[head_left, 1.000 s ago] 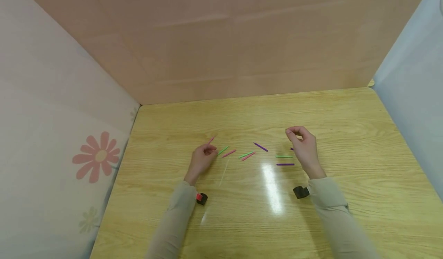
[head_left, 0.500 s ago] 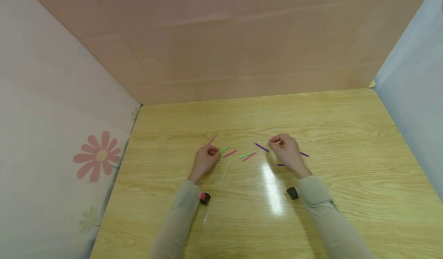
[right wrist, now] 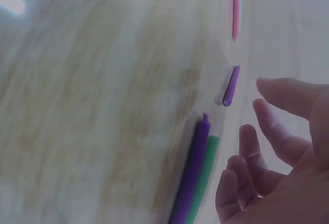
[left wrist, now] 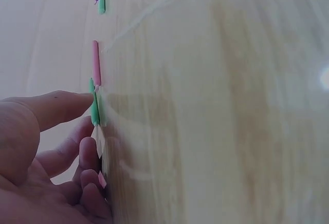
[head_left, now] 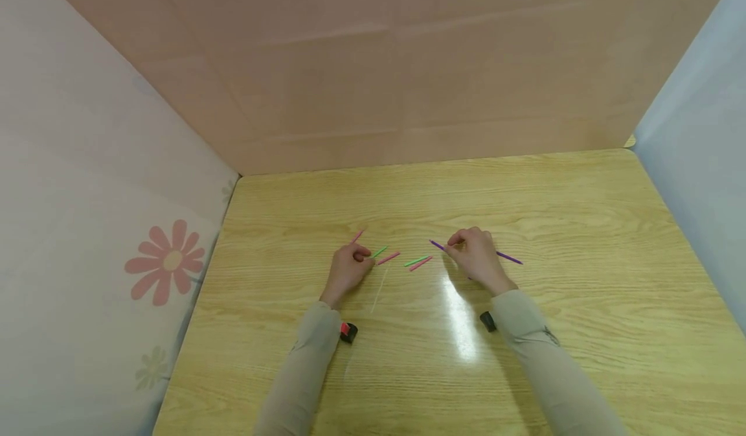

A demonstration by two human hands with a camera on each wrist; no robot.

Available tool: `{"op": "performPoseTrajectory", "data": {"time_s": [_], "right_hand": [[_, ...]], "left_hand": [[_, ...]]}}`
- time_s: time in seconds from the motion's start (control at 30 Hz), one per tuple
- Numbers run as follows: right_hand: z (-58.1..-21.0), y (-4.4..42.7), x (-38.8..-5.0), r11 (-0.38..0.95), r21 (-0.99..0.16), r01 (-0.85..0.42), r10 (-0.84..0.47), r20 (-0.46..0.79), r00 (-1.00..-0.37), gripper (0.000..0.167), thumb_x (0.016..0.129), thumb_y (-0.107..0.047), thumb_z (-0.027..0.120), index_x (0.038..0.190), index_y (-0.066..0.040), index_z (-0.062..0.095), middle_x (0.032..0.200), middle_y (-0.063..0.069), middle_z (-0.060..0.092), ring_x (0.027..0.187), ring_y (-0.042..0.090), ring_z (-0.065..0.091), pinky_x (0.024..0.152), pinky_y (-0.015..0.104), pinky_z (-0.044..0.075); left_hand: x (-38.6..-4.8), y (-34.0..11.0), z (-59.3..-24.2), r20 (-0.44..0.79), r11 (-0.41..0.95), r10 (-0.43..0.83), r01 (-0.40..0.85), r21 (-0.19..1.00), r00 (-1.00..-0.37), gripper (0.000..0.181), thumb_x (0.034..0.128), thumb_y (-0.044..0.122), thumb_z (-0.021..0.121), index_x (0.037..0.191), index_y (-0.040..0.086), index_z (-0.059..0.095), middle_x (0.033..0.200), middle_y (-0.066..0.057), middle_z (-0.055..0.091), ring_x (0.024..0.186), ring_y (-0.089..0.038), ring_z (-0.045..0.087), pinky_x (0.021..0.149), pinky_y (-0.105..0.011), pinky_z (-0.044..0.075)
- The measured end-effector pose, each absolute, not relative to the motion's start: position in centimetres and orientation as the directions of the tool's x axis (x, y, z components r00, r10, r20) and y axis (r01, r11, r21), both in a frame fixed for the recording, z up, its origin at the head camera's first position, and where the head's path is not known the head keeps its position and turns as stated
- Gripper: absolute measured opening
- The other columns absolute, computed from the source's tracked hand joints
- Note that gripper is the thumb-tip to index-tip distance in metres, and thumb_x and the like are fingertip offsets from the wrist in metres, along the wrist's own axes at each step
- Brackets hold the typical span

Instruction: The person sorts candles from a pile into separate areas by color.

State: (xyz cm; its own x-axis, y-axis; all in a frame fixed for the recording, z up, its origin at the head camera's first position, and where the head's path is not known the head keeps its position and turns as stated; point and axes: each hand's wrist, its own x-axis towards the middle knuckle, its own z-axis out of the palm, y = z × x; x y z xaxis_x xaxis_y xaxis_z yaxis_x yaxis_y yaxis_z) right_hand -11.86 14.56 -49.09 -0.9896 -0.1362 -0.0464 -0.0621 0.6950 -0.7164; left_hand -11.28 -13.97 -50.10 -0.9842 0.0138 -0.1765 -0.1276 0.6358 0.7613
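Note:
In the head view my left hand (head_left: 348, 269) is low over the table, fingers loosely bent. Its fingertips are beside a slim green stick (head_left: 380, 252); in the left wrist view the thumb and fingers stand apart, and I cannot tell whether one touches it. A pink stick (head_left: 388, 258) lies just right of that. My right hand (head_left: 478, 261) hovers by a slim purple stick (head_left: 436, 245). Its thumb and fingers are apart and hold nothing in the right wrist view. Below them lie another purple stick (right wrist: 193, 170) and a green one (right wrist: 204, 178) side by side, mostly hidden in the head view.
A pink stick (head_left: 358, 235) lies beyond the left hand. Midway between the hands a green stick (head_left: 416, 261) and a pink one (head_left: 421, 263) lie close together. A purple stick (head_left: 509, 257) lies right of the right hand. A tan panel (head_left: 396, 99) stands behind the wooden table (head_left: 583, 229).
My right hand has moved left and down, from the right-hand sticks to the purple stick near the middle, uncovering the purple stick on the right. The left hand has barely moved.

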Motion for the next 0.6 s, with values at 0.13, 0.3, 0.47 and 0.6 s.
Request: {"op": "performPoseTrajectory", "data": {"time_s": [0.13,0.3,0.47,0.6], "right_hand": [[-49.21,14.31,-11.93,0.719,-0.692,-0.061,-0.144,-0.062,-0.988,0.019,0.087,-0.019,0.068,0.096,-0.002,0.069,0.1,0.017,0.064,0.095,0.034,0.046,0.082,0.045,0.033],[-49.49,14.11,-12.06,0.752,-0.654,-0.084,-0.151,-0.048,-0.987,0.017,0.084,-0.018,0.071,0.093,-0.003,0.071,0.096,0.016,0.066,0.093,0.035,0.05,0.084,0.046,0.033],[-49.46,14.16,-12.03,0.774,-0.626,-0.094,-0.156,-0.045,-0.987,0.017,0.082,-0.016,0.072,0.092,-0.002,0.07,0.096,0.017,0.065,0.093,0.036,0.05,0.084,0.047,0.034],[-49.34,14.33,-12.0,0.774,-0.626,-0.095,-0.165,-0.055,-0.985,0.018,0.082,-0.015,0.071,0.092,-0.001,0.07,0.097,0.019,0.064,0.094,0.037,0.049,0.084,0.047,0.034]], "left_hand": [[-11.36,-13.87,-50.02,-0.181,0.636,0.006,-0.136,0.759,-0.984,0.014,0.0828,0.013,0.071,0.094,0.004,0.07,0.087,-0.009,0.06,0.081,-0.019,0.05,0.073,-0.029,0.04],[-11.43,-13.85,-50.03,-0.163,0.651,0.005,-0.12,0.75,-0.987,0.015,0.0817,0.013,0.072,0.094,0.004,0.07,0.084,-0.008,0.058,0.079,-0.018,0.048,0.072,-0.029,0.038],[-11.47,-13.73,-50.1,-0.169,0.654,-0.005,-0.131,0.745,-0.986,0.015,0.0816,0.013,0.073,0.093,0.004,0.07,0.083,-0.007,0.055,0.079,-0.019,0.047,0.072,-0.029,0.036],[-11.52,-13.67,-50.2,-0.173,0.662,-0.011,-0.136,0.737,-0.985,0.014,0.0811,0.013,0.073,0.092,0.005,0.071,0.082,-0.006,0.056,0.079,-0.018,0.047,0.072,-0.029,0.036]]}}
